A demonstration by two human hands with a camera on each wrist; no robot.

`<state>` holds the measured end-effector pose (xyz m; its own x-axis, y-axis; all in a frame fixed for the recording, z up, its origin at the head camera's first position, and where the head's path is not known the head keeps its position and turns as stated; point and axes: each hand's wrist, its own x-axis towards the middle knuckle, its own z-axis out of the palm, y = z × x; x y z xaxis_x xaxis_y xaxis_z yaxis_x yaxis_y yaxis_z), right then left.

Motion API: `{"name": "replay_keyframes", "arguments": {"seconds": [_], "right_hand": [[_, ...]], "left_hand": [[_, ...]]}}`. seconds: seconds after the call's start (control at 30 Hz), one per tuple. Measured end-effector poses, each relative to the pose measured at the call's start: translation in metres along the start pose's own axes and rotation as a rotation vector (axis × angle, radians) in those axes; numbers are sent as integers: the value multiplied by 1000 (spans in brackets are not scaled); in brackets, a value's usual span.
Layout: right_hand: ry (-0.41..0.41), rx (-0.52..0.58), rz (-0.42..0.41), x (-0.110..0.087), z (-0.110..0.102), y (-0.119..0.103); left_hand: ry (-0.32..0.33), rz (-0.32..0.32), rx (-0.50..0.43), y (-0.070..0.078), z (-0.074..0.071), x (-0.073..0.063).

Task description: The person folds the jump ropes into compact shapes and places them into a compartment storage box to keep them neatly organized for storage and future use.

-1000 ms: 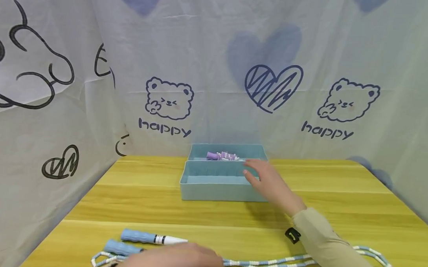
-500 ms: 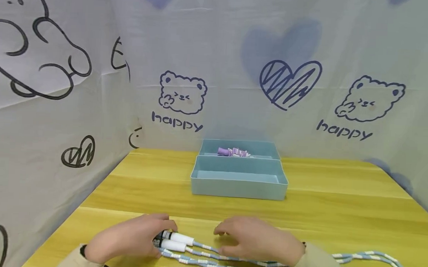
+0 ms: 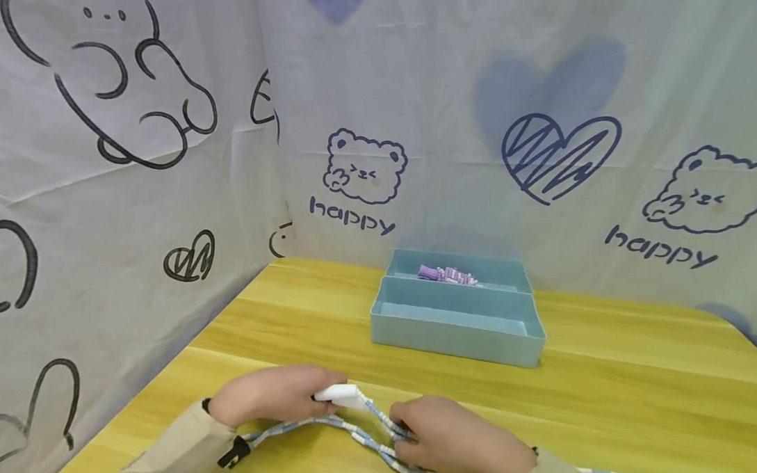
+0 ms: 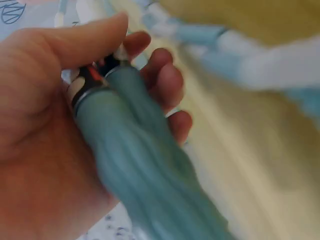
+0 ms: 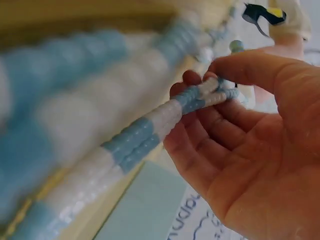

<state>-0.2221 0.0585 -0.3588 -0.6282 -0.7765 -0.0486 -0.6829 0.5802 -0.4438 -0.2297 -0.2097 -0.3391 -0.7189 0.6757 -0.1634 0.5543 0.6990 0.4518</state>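
Observation:
My left hand (image 3: 279,394) grips the two blue, wavy-surfaced handles (image 4: 140,150) of a jump rope side by side. Their white ends (image 3: 344,395) poke out past the fingers in the head view, pointing right. From them runs the blue-and-white beaded rope (image 5: 145,132), doubled in several strands. With thumb and fingers curled, my right hand (image 3: 459,438) holds some of these strands just right of the handles. Other strands sag under the left wrist. The far loop of the rope trails off to the right edge of the head view.
A pale blue box (image 3: 456,343) with two compartments stands farther back on the yellow wood-grain table (image 3: 314,300). A purple-and-white beaded bundle with a purple handle (image 3: 429,272) lies in its rear compartment. White printed curtains (image 3: 455,183) hang behind and at the left.
My right hand has come back from the box to the jump rope. The left hand has taken hold of both handles and lifted them. The head view has turned left.

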Motion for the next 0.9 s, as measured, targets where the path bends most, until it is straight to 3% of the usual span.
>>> {"name": "replay_keyframes", "arguments": {"seconds": [0.13, 0.3, 0.43, 0.63, 0.9], "right_hand": [[94, 240, 48, -5, -10, 5], [205, 564, -46, -10, -36, 10], [275, 716, -76, -18, -64, 13], [406, 780, -44, -32, -101, 27], [517, 645, 66, -59, -129, 60]], "left_hand": [[47, 61, 35, 15, -11, 10], [67, 106, 69, 38, -34, 28], [84, 101, -42, 44, -54, 41], [80, 102, -247, 39, -79, 50], [116, 62, -236, 35, -99, 68]]}}
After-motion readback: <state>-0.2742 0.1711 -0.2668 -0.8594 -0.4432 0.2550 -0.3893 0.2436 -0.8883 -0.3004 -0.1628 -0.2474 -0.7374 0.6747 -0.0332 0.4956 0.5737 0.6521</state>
